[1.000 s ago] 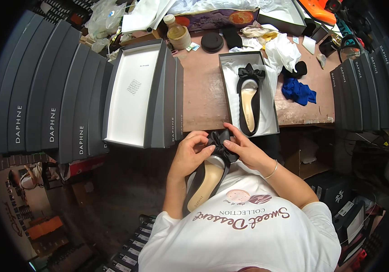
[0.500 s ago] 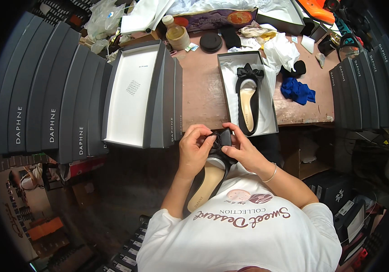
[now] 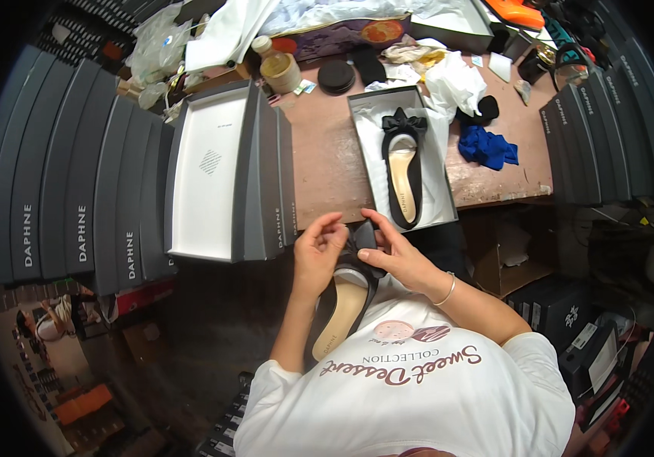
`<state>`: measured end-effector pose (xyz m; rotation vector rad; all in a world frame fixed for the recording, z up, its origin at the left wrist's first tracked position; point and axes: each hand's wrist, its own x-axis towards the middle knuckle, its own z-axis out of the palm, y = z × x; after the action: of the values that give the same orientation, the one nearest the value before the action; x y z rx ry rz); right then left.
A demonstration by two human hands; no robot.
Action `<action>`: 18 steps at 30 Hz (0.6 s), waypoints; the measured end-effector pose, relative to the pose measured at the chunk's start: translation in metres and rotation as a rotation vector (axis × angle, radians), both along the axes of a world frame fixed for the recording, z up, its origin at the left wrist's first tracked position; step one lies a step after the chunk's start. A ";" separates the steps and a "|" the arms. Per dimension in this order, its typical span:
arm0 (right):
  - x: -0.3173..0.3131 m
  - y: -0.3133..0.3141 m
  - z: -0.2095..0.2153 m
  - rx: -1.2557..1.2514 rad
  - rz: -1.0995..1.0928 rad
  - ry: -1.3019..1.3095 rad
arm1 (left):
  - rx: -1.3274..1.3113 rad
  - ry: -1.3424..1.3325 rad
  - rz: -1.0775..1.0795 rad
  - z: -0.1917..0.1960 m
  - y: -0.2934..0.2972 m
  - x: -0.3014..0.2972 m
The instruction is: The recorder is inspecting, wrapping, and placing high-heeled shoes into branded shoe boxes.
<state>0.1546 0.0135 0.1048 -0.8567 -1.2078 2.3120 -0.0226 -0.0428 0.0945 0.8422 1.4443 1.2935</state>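
Observation:
A black flat shoe [image 3: 348, 298] with a pale insole and a bow at its toe lies slanted against my white shirt, toe pointing away from me. At the left edge of the bow, my left hand [image 3: 316, 257] has its fingers curled and its thumb against the shoe. My right hand [image 3: 397, 257] grips the bow's right loop between thumb and fingers. The bow is partly hidden by my fingers. Just beyond, a matching black shoe [image 3: 403, 174] rests on white paper inside an open shoe box [image 3: 441, 207].
An open box with white lining [image 3: 209, 167] leans left among upright grey shoe boxes [image 3: 75, 183]; more boxes [image 3: 582, 148] stand right. On the table [image 3: 323, 156] are a blue cloth [image 3: 487, 148], a round black lid [image 3: 336, 77], a glue bottle [image 3: 277, 70] and crumpled paper [image 3: 456, 82].
My left hand has drawn slightly left off the middle of the bow, showing more of it. The right hand keeps its hold. The whole view has shifted a little.

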 end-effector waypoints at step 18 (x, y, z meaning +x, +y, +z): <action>0.008 0.002 -0.008 -0.366 -0.014 0.367 | -0.132 0.428 -0.366 0.046 -0.058 -0.031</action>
<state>0.1627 0.0159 0.0971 -0.5105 -0.6364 2.5747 -0.0532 -0.1010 0.1403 1.2786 1.5875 0.7620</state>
